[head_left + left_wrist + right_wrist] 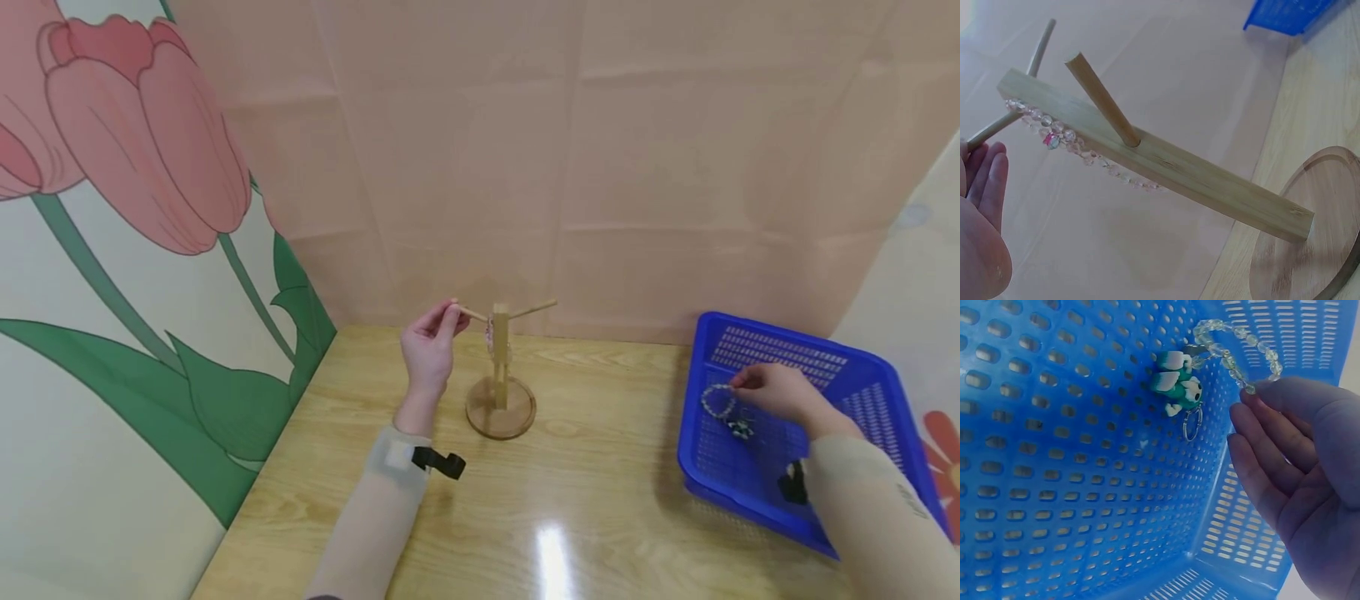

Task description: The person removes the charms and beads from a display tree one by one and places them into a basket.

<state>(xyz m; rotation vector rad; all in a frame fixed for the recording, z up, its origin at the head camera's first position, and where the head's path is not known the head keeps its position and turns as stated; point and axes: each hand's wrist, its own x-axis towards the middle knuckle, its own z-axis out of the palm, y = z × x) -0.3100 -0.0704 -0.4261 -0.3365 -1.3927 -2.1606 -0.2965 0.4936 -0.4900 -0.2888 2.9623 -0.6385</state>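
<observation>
My left hand (pixel 432 343) pinches the end of a left peg on the wooden stand (pixel 501 358), which stands upright on its round base. From that peg hangs a pink beaded bracelet (pixel 1054 134), lying along the post. Over the blue basket (pixel 705 467) at the right, my right hand (pixel 776 392) pinches a pale green beaded bracelet (pixel 1229 356) between thumb and forefinger. Below the bracelet, a green and white figure keychain (pixel 1175 381) with a metal ring lies on the basket's floor.
A second peg (pixel 534 308) sticks out to the stand's right, and the left wrist view shows another, shorter peg (pixel 1100 97) lower on the post. Behind the wooden table (pixel 600 467) hangs a pinkish cloth (pixel 465 167). A tulip-patterned wall (pixel 142 133) borders the left side.
</observation>
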